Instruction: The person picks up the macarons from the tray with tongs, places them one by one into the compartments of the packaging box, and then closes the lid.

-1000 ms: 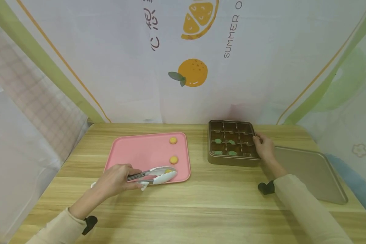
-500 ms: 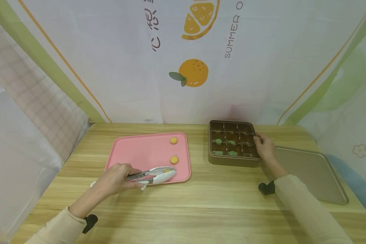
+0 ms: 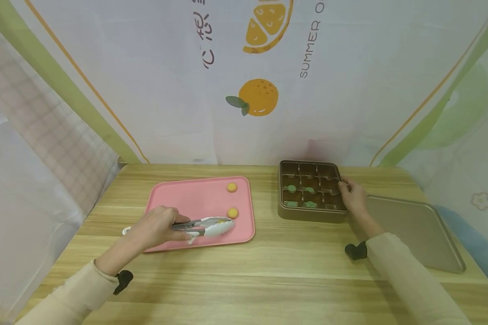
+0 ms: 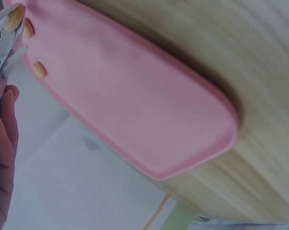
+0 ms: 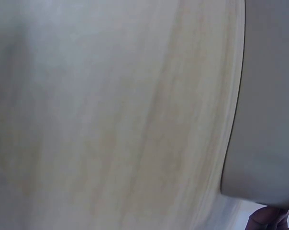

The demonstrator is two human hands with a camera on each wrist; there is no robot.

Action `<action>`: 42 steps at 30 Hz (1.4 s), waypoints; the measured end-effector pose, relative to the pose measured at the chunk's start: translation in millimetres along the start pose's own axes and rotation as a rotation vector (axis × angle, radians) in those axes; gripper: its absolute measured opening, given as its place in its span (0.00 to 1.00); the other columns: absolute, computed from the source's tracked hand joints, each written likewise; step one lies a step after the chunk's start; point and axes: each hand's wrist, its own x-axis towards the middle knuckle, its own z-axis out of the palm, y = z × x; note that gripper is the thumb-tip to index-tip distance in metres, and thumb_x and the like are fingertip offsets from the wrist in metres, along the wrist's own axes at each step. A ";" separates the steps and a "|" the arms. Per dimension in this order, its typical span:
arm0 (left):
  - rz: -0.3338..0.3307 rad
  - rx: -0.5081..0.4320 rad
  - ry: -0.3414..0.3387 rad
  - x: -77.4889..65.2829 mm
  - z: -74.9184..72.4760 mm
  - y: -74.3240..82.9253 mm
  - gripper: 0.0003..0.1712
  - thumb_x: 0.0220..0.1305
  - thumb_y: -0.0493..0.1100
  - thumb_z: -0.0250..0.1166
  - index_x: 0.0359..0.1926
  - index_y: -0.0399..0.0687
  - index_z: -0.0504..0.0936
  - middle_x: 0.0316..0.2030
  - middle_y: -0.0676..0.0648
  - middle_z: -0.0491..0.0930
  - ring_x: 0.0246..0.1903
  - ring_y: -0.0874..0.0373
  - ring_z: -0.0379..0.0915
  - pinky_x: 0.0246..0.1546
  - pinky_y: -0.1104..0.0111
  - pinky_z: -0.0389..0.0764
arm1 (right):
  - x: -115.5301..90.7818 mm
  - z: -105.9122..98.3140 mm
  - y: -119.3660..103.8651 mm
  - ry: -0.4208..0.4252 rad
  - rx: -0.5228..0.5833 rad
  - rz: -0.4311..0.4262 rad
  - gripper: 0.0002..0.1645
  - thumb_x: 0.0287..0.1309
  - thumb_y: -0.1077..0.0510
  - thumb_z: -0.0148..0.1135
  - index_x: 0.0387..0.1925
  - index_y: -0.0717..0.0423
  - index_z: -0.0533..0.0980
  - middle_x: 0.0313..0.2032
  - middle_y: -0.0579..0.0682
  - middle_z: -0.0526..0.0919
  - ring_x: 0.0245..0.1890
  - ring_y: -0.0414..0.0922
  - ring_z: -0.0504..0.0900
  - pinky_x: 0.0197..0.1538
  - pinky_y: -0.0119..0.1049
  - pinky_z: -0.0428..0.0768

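Observation:
My left hand (image 3: 156, 228) grips a pair of tongs (image 3: 217, 228) with pale scalloped tips, over the front right of a pink tray (image 3: 179, 194). Between those tips sits a yellow round cookie (image 4: 15, 18), mostly hidden by the tongs in the head view. Two more yellow cookies, a nearer one (image 3: 232, 213) and a farther one (image 3: 232, 187), lie along the tray's right side. My right hand (image 3: 353, 196) holds the right rim of a brown box (image 3: 309, 215) divided into compartments. Green round pieces (image 3: 291, 188) lie in several of its front left compartments.
A flat grey-brown lid or tray (image 3: 410, 230) lies right of the box, partly under my right forearm. Wooden tabletop (image 3: 264, 271) runs between pink tray and box. A printed curtain (image 3: 179, 113) hangs behind the table's far edge.
My left hand and the tongs have risen slightly, taking the nearest cookie up with them. The right hand and the box hold still.

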 end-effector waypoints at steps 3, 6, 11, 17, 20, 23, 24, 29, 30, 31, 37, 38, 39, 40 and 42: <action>0.015 0.012 0.003 7.3 -3.8 2.1 0.21 0.44 0.51 0.75 0.38 0.42 0.87 0.23 0.56 0.78 0.23 0.66 0.65 0.24 0.73 0.68 | 0.2 -1.1 2.0 0.006 0.004 0.001 0.25 0.71 0.55 0.43 0.61 0.68 0.66 0.35 0.64 0.76 0.22 0.38 0.68 0.23 0.32 0.68; 0.033 0.010 0.007 15.7 -6.1 4.3 0.20 0.44 0.51 0.75 0.37 0.45 0.88 0.23 0.57 0.78 0.22 0.66 0.66 0.24 0.73 0.69 | 0.8 -2.1 4.4 0.014 0.011 0.002 0.25 0.71 0.56 0.43 0.61 0.68 0.67 0.35 0.65 0.76 0.23 0.39 0.69 0.24 0.32 0.69; 0.025 0.009 -0.002 31.8 -7.2 8.5 0.21 0.45 0.52 0.74 0.39 0.45 0.87 0.23 0.57 0.78 0.22 0.66 0.64 0.23 0.73 0.67 | 1.2 -4.0 7.3 0.019 0.012 0.007 0.25 0.71 0.55 0.43 0.61 0.68 0.66 0.34 0.63 0.76 0.21 0.36 0.68 0.23 0.31 0.68; 0.019 -0.011 -0.011 56.1 -9.4 17.9 0.21 0.46 0.52 0.74 0.41 0.46 0.87 0.24 0.56 0.80 0.21 0.65 0.63 0.22 0.73 0.65 | 1.1 -6.6 9.3 0.022 0.005 0.012 0.26 0.71 0.54 0.43 0.61 0.68 0.66 0.32 0.60 0.74 0.18 0.36 0.65 0.21 0.31 0.66; 0.014 -0.036 -0.002 70.5 -10.4 24.5 0.21 0.47 0.51 0.74 0.41 0.46 0.87 0.26 0.55 0.81 0.21 0.64 0.64 0.22 0.72 0.65 | 1.3 -7.3 9.7 0.026 0.009 0.012 0.26 0.71 0.54 0.43 0.61 0.68 0.66 0.36 0.64 0.76 0.21 0.38 0.67 0.23 0.31 0.67; 0.018 -0.061 0.019 86.3 -10.2 31.3 0.21 0.47 0.51 0.74 0.42 0.46 0.87 0.28 0.53 0.83 0.21 0.63 0.65 0.22 0.72 0.65 | 1.8 -7.0 9.9 0.033 0.012 0.006 0.26 0.71 0.55 0.44 0.61 0.69 0.66 0.39 0.66 0.76 0.25 0.38 0.68 0.25 0.31 0.69; 0.019 -0.068 0.022 91.8 -9.5 33.3 0.21 0.48 0.52 0.74 0.42 0.47 0.87 0.28 0.52 0.83 0.21 0.63 0.64 0.22 0.72 0.65 | 1.8 -6.8 9.8 0.033 0.010 0.005 0.26 0.71 0.55 0.44 0.61 0.69 0.66 0.38 0.66 0.76 0.25 0.39 0.68 0.25 0.30 0.69; -0.009 -0.098 0.025 119.2 -4.7 43.2 0.25 0.48 0.54 0.73 0.49 0.53 0.84 0.30 0.51 0.85 0.20 0.62 0.60 0.20 0.72 0.61 | 1.9 -4.9 8.8 0.036 0.004 -0.006 0.25 0.70 0.56 0.44 0.61 0.70 0.66 0.40 0.68 0.76 0.28 0.44 0.72 0.27 0.30 0.70; -0.007 -0.098 0.029 124.6 -3.6 44.9 0.25 0.49 0.53 0.73 0.49 0.53 0.84 0.31 0.51 0.84 0.21 0.62 0.60 0.20 0.72 0.60 | 2.0 -4.5 8.5 0.032 0.006 -0.007 0.25 0.70 0.56 0.44 0.61 0.70 0.66 0.42 0.68 0.76 0.30 0.47 0.73 0.28 0.31 0.70; -0.015 -0.107 0.032 129.8 -2.9 46.8 0.26 0.49 0.53 0.73 0.50 0.53 0.84 0.30 0.51 0.84 0.20 0.62 0.60 0.20 0.72 0.60 | 2.1 -4.1 8.1 0.031 0.008 -0.009 0.25 0.70 0.56 0.44 0.61 0.70 0.66 0.43 0.69 0.76 0.32 0.49 0.74 0.29 0.32 0.71; -0.027 -0.138 0.050 157.5 1.8 55.8 0.21 0.51 0.55 0.71 0.45 0.52 0.86 0.22 0.54 0.82 0.16 0.64 0.67 0.19 0.72 0.63 | 4.0 -1.1 5.3 0.034 0.015 -0.016 0.24 0.70 0.57 0.46 0.60 0.70 0.67 0.43 0.69 0.76 0.35 0.53 0.72 0.31 0.35 0.70; -0.025 -0.137 0.056 161.4 2.8 57.0 0.21 0.51 0.55 0.71 0.45 0.52 0.86 0.22 0.54 0.82 0.16 0.64 0.68 0.19 0.72 0.64 | 4.4 -0.4 5.1 0.039 0.012 -0.017 0.24 0.70 0.58 0.46 0.60 0.70 0.67 0.43 0.68 0.76 0.34 0.52 0.72 0.31 0.34 0.70; -0.022 -0.131 0.066 165.3 4.3 58.0 0.20 0.52 0.55 0.71 0.45 0.53 0.86 0.23 0.55 0.82 0.17 0.63 0.67 0.20 0.71 0.64 | 4.9 0.2 5.1 0.039 0.009 -0.018 0.24 0.70 0.58 0.46 0.60 0.70 0.67 0.43 0.68 0.76 0.34 0.50 0.72 0.31 0.34 0.70; -0.016 -0.130 0.075 168.8 5.6 58.9 0.20 0.52 0.56 0.71 0.45 0.54 0.86 0.24 0.55 0.82 0.18 0.62 0.67 0.21 0.71 0.65 | 5.2 0.9 4.9 0.042 0.005 -0.019 0.24 0.69 0.58 0.46 0.59 0.70 0.68 0.41 0.67 0.76 0.32 0.49 0.71 0.30 0.34 0.69; -0.006 -0.125 0.098 175.3 8.8 60.4 0.19 0.52 0.56 0.71 0.44 0.56 0.86 0.25 0.55 0.83 0.21 0.60 0.67 0.24 0.70 0.66 | 5.5 2.1 4.4 0.045 0.006 -0.019 0.23 0.69 0.58 0.47 0.59 0.69 0.68 0.39 0.67 0.77 0.30 0.47 0.71 0.29 0.34 0.70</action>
